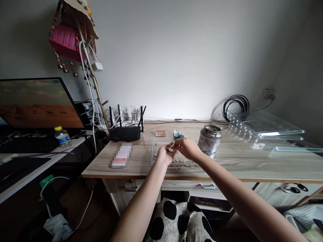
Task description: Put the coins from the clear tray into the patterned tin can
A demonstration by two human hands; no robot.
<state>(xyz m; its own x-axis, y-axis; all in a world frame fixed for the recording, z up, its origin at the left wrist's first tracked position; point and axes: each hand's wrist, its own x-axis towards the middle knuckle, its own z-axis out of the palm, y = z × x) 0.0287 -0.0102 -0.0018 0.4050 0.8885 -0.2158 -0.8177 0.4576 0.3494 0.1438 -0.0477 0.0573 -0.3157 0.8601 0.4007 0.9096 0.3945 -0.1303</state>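
My left hand (164,155) is cupped palm up above a clear plastic tray (152,148), with coins (170,150) lying in the palm. Close beside it, my right hand (188,148) reaches over, thumb and fingers pinched on what looks like a coin at the left fingertips. Loose coins (185,165) are scattered along the tray's near side. A reddish banknote (160,133) lies at its far left, and crumpled greenish banknotes (178,134) sit at the back, partly hidden by my right hand. To the right stands a metal tin (210,141) with a printed label.
A black router (126,133) and a blurred-out flat item (121,155) are on the left of the wooden desk (242,168). Clear acrylic trays (280,134) and coiled black cable (236,107) are at the right. A monitor (37,104) and a yellow-capped bottle (62,137) stand far left.
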